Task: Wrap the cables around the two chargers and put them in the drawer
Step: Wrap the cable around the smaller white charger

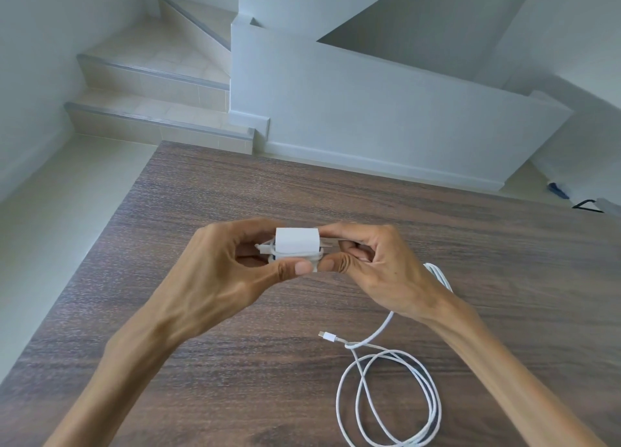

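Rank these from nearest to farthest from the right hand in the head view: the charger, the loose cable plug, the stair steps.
1. Charger: held by the right hand.
2. Loose cable plug: on the table, below the hand.
3. Stair steps: far upper left.

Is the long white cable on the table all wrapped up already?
No, the cable lies in loose loops on the table, its plug end free.

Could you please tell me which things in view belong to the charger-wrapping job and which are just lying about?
Part of the job:
- white charger, held in the grip of the left hand and right hand, cable partly wound on it
- loose white cable coiled on the table

Just lying about:
- blue object on the floor
- black-framed item beside it
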